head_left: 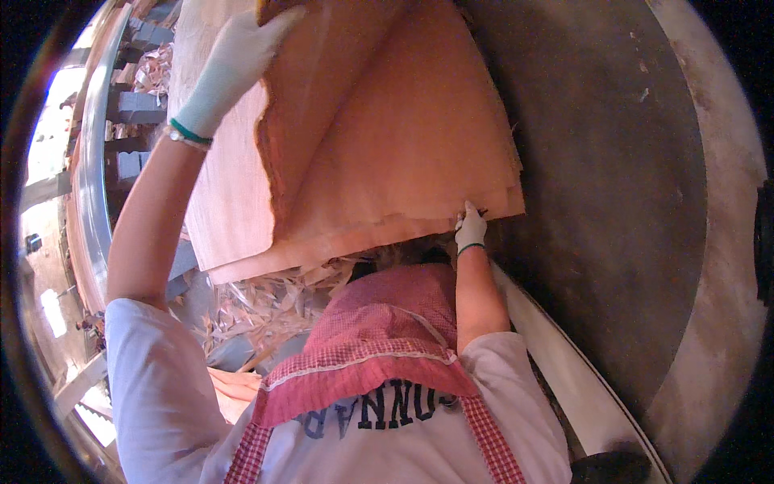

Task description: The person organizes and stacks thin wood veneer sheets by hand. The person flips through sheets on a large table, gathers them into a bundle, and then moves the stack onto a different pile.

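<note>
A stack of thin reddish wood veneer sheets [411, 153] lies in front of me, its near edge ragged and layered. On its left side, a lifted veneer sheet [310, 89] curls up and over, with a wavy edge. My left hand [234, 73], in a white knit glove with a green cuff, reaches far forward and is closed at the upper edge of this sheet; its fingertips are partly hidden. Down at the near right corner of the stack, my right hand [469, 227], gloved too, pinches the sheet edge, fingers on top.
Torn veneer scraps [258, 310] litter the floor below the stack. A metal rail [95, 185] and grey machine blocks [139, 105] run along the left. To the right spreads a dark floor [605, 161], with a pale long board [556, 347] near my right side.
</note>
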A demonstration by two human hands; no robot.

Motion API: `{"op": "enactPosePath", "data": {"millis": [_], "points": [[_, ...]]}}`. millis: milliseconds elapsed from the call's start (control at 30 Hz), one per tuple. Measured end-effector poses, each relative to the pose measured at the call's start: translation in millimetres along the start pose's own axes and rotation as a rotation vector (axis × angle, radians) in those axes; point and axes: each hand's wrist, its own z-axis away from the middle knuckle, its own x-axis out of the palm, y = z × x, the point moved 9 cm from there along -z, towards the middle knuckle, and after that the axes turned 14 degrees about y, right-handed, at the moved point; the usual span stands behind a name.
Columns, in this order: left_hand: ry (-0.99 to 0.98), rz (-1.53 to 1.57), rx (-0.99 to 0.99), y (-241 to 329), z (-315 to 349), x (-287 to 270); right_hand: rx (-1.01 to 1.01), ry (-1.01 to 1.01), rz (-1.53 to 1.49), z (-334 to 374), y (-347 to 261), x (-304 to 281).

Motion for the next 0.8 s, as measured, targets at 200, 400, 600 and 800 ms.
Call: {"op": "enactPosePath", "data": {"millis": [200, 400, 600, 800], "points": [[-0.123, -0.036, -0.153, -2, 39, 59, -0.441, 0.137, 0.078, 19, -39, -4], [-0.092, 0.076, -0.164, 6, 87, 132, -0.710, -0.050, 0.090, 45, -73, 14], [-0.109, 0.293, -0.431, -12, 156, 195, -1.215, -0.215, 0.381, 218, -130, 51], [-0.197, 0.678, -0.637, -11, 175, 213, -0.833, -0.566, 0.164, 237, -99, 109]]}}
